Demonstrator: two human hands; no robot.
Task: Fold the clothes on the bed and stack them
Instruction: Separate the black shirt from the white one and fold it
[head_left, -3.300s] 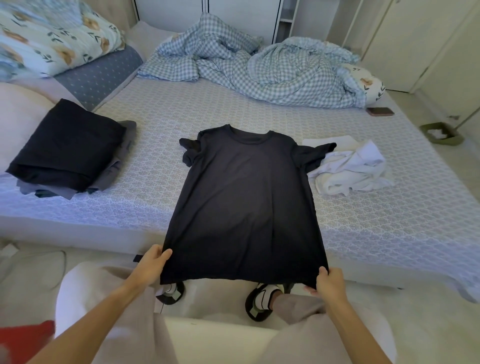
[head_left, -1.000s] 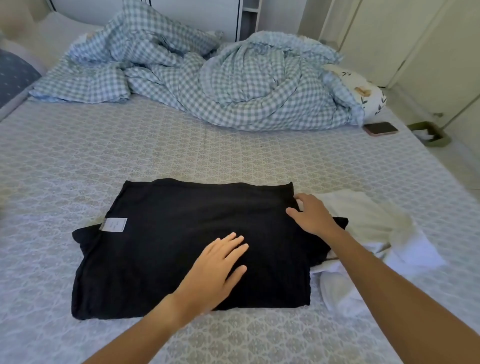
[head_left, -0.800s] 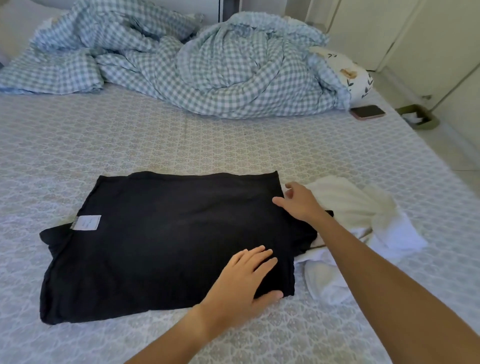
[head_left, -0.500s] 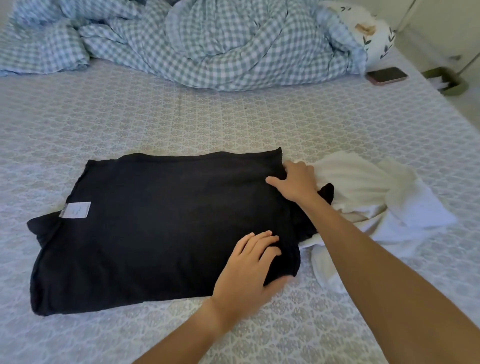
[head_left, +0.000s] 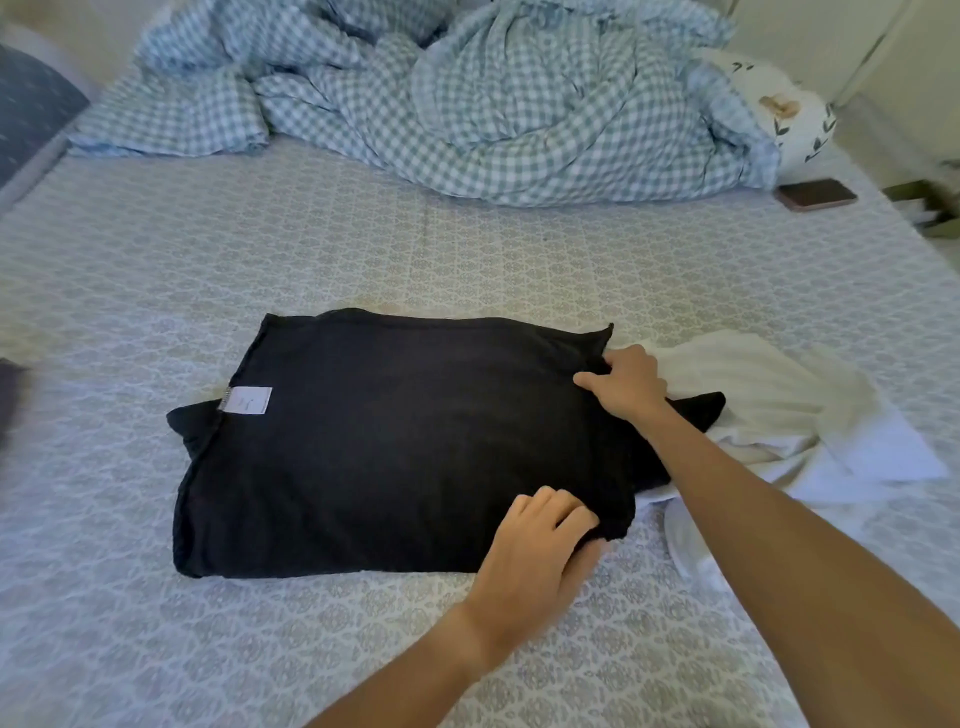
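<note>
Hands at work: my left hand (head_left: 540, 540) and right hand (head_left: 626, 387) are curling around the right edge of the half-folded black T-shirt (head_left: 405, 441) lying on the bed (head_left: 467, 249); I am judging another fold comes next, leftward, keeping edges aligned.

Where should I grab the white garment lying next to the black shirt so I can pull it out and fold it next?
Probably grip the white garment at its loose far-right edge, coming from the right. Its left side is tucked under the black shirt, where the right hand and left hand are gripping, so lifting there would disturb the fold.
</note>
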